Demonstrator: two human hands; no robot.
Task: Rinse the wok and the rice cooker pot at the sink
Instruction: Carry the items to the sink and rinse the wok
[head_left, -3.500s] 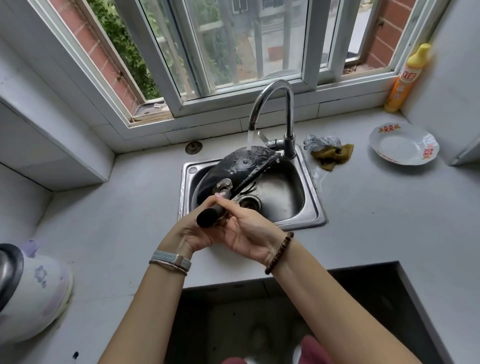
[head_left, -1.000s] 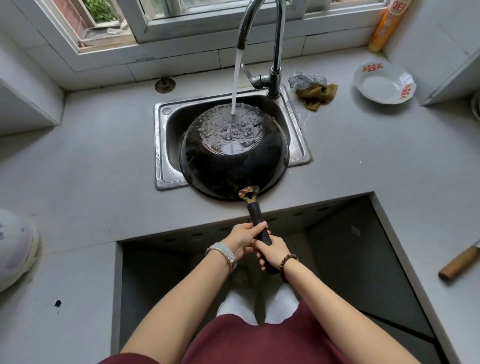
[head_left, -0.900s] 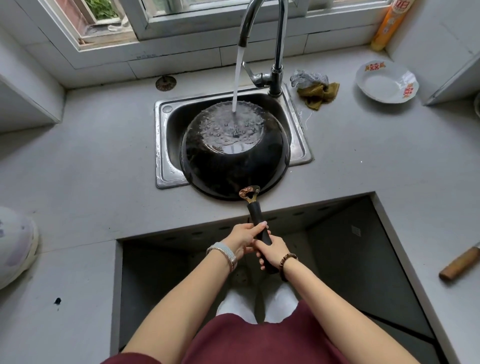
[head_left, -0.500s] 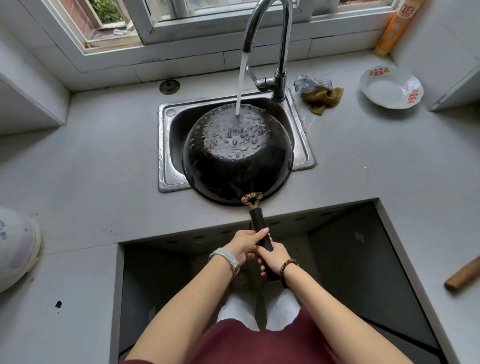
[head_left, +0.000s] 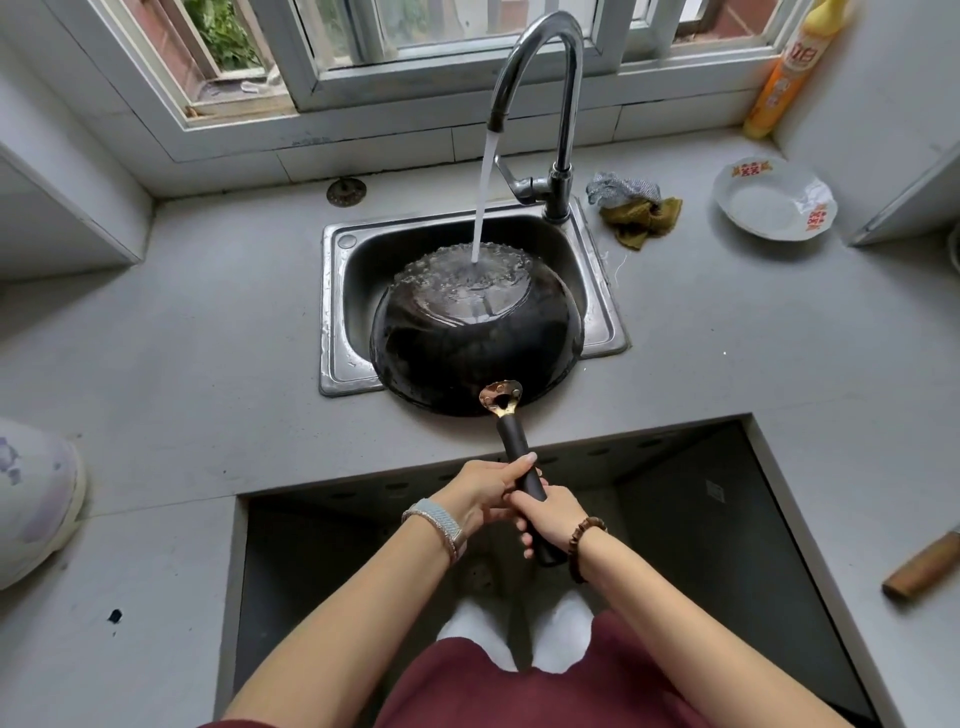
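Observation:
The black wok (head_left: 467, 353) lies upside down over the steel sink (head_left: 337, 312), its near rim out over the counter. Water from the running faucet (head_left: 556, 104) falls on its upturned bottom and spreads. Its dark handle (head_left: 514, 441) points toward me. My left hand (head_left: 483, 491) grips the handle from the left, thumb on top. Just behind it, my right hand (head_left: 550, 519) grips the handle's end. The rice cooker (head_left: 31, 499) shows white at the left edge; its pot is hidden.
A plate (head_left: 774, 200) and a yellow detergent bottle (head_left: 789, 67) stand at the back right, with cloths (head_left: 634, 210) beside the faucet. A wooden handle (head_left: 924, 566) lies at the right edge. A dark open recess (head_left: 701, 519) sits below the counter in front of me.
The wok has gone from tilted on edge in the sink to upside down under the stream. Both hands slid back along the handle. In the last second the wok's far side tipped lower.

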